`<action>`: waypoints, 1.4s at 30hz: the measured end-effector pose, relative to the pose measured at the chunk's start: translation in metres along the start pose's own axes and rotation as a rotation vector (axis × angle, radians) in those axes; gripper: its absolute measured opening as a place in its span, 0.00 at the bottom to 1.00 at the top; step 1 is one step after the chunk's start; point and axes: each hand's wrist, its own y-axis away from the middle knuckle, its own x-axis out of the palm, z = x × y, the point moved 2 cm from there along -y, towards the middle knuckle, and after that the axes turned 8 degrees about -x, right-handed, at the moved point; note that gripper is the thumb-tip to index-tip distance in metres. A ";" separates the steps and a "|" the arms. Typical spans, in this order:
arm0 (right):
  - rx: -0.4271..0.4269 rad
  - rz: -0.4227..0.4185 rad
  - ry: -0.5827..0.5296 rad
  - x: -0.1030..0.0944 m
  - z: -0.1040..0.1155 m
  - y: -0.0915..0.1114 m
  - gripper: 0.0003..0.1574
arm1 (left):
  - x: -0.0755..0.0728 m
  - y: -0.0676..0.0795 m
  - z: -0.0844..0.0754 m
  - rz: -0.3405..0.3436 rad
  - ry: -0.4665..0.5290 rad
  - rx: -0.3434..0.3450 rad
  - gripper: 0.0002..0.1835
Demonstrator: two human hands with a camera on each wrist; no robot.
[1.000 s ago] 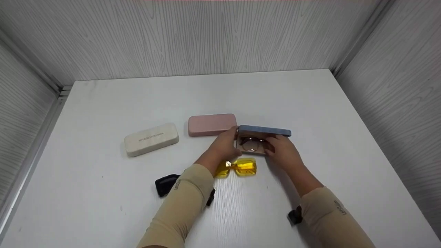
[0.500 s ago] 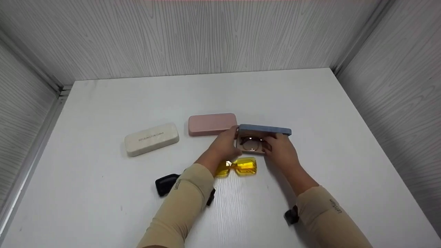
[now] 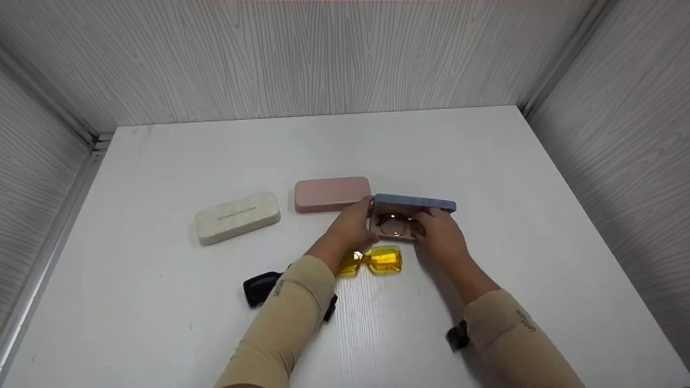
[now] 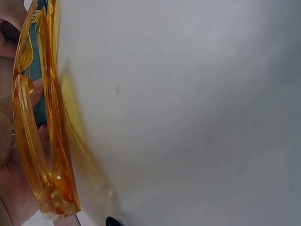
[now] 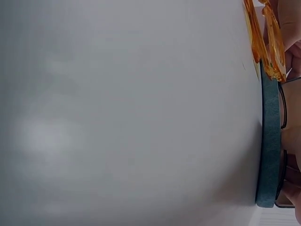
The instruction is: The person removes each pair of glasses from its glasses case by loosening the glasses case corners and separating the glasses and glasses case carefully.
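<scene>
A blue glasses case lies with its lid raised at the back, right of centre. My left hand grips the case's left end, thumb at the front. Inside the case sits a pair of eyeglasses with a dark upper rim. My right hand reaches into the right half and pinches the eyeglasses at their right side; its fingertips are partly hidden under the lid. Yellow sunglasses lie just in front of the case, partly behind the left wrist. In the right wrist view the case's blue front wall shows.
A closed pink glasses case lies directly left of the blue one. Further left is a closed white case with lettering. Black sunglasses lie partly hidden beneath the left forearm. Grey wood-grain walls border the white table.
My right hand has shifted slightly left and inward at the eyeglasses, which now sit at a slightly different tilt. The left hand and the case have stayed nearly still.
</scene>
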 end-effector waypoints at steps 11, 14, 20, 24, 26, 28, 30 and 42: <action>-0.027 -0.014 0.023 -0.003 0.002 -0.002 0.12 | 0.001 -0.001 0.000 0.004 0.017 -0.011 0.48; -0.036 -0.030 0.057 -0.004 0.001 -0.001 0.11 | 0.000 -0.001 0.000 0.006 0.006 -0.006 0.47; -0.148 -0.135 0.167 -0.006 0.002 0.002 0.05 | -0.001 -0.001 0.000 0.018 0.008 0.002 0.46; -0.248 -0.221 0.229 -0.008 0.003 0.004 0.03 | -0.001 0.000 0.000 0.012 0.002 0.019 0.45; -0.275 -0.243 0.245 -0.008 0.003 0.004 0.03 | -0.002 0.000 0.000 0.013 0.008 0.019 0.45; -0.280 -0.244 0.247 -0.009 0.003 0.004 0.03 | -0.001 0.000 -0.001 0.013 0.013 0.015 0.45; -0.276 -0.235 0.237 -0.008 0.002 0.003 0.04 | -0.001 0.000 -0.001 0.012 0.012 0.017 0.46; -0.091 -0.068 0.171 -0.011 0.004 -0.007 0.07 | 0.001 0.001 -0.005 -0.001 0.005 -0.005 0.46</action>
